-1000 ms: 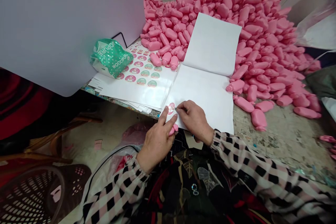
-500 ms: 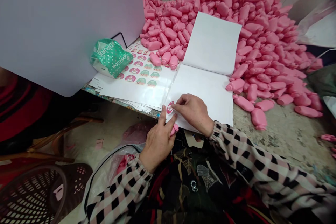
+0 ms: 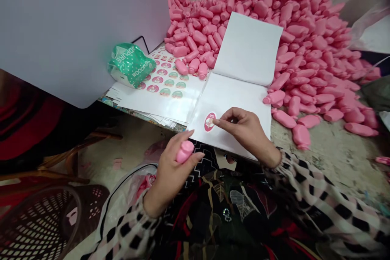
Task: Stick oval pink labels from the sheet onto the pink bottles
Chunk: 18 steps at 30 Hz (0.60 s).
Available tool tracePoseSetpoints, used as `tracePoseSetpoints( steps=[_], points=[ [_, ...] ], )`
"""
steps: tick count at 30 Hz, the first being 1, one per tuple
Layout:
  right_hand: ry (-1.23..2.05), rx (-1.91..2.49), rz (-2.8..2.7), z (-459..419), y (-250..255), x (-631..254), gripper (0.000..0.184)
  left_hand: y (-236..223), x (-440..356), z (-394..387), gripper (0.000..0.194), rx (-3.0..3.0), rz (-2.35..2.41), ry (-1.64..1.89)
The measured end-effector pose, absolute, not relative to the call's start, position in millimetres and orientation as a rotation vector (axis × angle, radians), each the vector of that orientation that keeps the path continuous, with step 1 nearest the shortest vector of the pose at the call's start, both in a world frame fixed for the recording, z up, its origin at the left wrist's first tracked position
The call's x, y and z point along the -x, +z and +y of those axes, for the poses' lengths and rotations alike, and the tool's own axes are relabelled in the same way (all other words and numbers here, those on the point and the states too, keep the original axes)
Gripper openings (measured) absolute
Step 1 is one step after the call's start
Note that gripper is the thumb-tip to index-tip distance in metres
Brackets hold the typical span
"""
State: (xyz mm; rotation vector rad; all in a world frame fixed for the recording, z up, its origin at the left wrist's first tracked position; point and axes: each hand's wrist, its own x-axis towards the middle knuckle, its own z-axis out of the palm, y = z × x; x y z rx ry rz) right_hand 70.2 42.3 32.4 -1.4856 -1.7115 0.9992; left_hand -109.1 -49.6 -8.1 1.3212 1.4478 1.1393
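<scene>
In my left hand (image 3: 173, 170), below the table's front edge, lies a small pink plastic bottle (image 3: 184, 152), its end pointing up between the fingers and thumb. My right hand (image 3: 246, 130) pinches the right edge of an oval pink-and-white sticker (image 3: 210, 122) between thumb and fingertips. Beneath the sticker is a white sheet (image 3: 237, 97), and I cannot tell whether the sticker is fully off it. Another white page (image 3: 248, 48) is folded back at the top of that sheet. Left of it are printed sheets of pink and green stickers (image 3: 166, 83).
A large heap of pink bottles (image 3: 292, 32) covers the back and right of the table. A green packet (image 3: 131, 65) sits on the sticker sheets beside a pale upright panel (image 3: 76, 28). On the floor at left stands a brown plastic basket (image 3: 77, 207).
My right hand has moved right with the sticker. My left hand has drawn back from the sheet and turned, bringing the pink bottle into fuller view.
</scene>
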Motion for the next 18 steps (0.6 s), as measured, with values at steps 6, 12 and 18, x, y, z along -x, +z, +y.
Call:
tracePoseSetpoints(
  steps=[6,12,18],
  points=[
    [1.306,1.263,-1.712,12.3,43.2,-61.5,0.022,10.2,99.3,-31.9,0.045,-0.245,0.765,1.093],
    [1.425,1.196,-1.738,4.8,38.6,-64.7,0.019,4.3,86.8,-22.1,0.05,-0.212,0.682,1.019],
    [1.391,1.224,-1.792,3.4,34.2,-68.8,0.02,2.0,83.2,-20.7,0.05,-0.239,0.687,1.027]
  ],
)
